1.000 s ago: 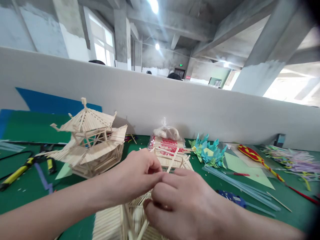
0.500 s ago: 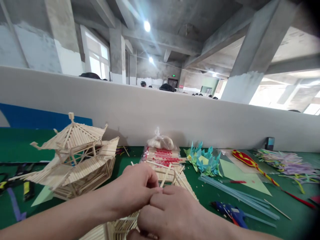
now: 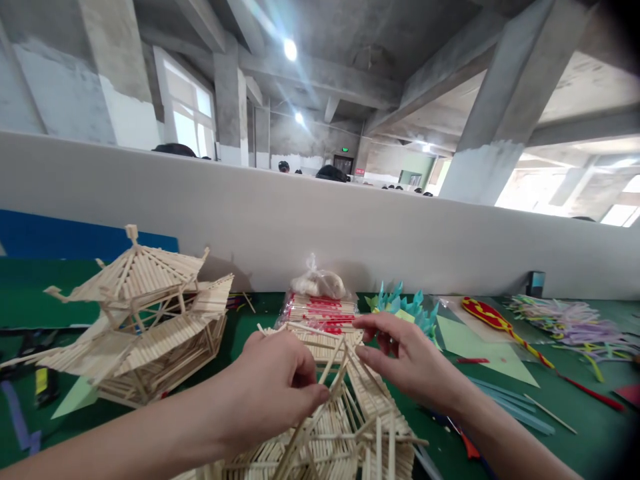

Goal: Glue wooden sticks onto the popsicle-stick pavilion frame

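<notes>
A model built of thin wooden sticks [image 3: 330, 427], with an open frame of slanting sticks at its top, stands in front of me. My left hand [image 3: 280, 380] is at its left side, fingers curled and thumb against a slanting stick; the fingertips are partly hidden. My right hand [image 3: 405, 353] hovers by the upper right of the frame, thumb and fingers apart, with nothing visible between them. To the left stands a pagoda-like stick model [image 3: 155, 320] with a tiered roof. Behind the front model lies a clear bag of sticks with red markings [image 3: 320, 310].
A blue glue gun, mostly hidden, lies below my right forearm, near glue sticks [image 3: 520, 407]. A turquoise paper flower [image 3: 413, 307], a red-yellow ornament [image 3: 483, 317] and a pile of pastel strips [image 3: 565, 320] lie right. A white partition [image 3: 450, 240] stands behind the green table.
My right hand has moved away from my left, up and to the right, and its fingers have opened. More of the stick model shows. The view has shifted slightly.
</notes>
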### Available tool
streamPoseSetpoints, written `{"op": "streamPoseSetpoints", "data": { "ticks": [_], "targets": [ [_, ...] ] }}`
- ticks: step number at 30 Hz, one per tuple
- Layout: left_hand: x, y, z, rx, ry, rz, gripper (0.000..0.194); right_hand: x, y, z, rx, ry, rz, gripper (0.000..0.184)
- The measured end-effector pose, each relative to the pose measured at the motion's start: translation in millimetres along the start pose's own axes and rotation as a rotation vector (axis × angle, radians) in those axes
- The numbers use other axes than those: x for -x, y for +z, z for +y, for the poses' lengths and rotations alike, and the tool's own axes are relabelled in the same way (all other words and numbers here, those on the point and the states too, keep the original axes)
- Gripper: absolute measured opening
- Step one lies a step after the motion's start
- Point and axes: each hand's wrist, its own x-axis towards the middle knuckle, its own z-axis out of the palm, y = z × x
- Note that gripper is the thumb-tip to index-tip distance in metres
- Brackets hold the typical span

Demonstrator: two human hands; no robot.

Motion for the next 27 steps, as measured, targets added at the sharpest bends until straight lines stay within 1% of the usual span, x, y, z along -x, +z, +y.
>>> {"op": "streamPoseSetpoints", "data": {
  "ticks": [3,7,12,16,20,27],
  "targets": [
    [-1.3,0.2,2.0,-0.026,-0.006,0.000,0.024,1.8,4.6,-3.0,-0.021,0.006,-0.062,0.031],
    [-0.8,-2.3,5.4,-0.049,-0.025,-0.011,0.022,1.9,6.8,-7.8,-0.055,0.019,-0.112,0.025],
    [1.3,-3.1,7.8,-0.067,-0.035,-0.027,0.022,2.2,7.9,-7.2,-0.068,0.020,-0.101,0.027],
    [0.2,-1.9,7.9,-0.066,-0.014,-0.032,0.021,2.8,8.8,-6.6,-0.066,0.015,-0.100,0.022],
    [-0.7,-3.0,9.6,-0.075,-0.020,-0.028,0.021,2.7,9.3,-6.0,-0.068,-0.006,-0.096,0.018],
    [-0.2,-2.1,10.1,-0.082,-0.023,-0.043,0.020,1.5,8.8,-4.8,-0.055,-0.032,-0.098,0.021]
  ]
}}
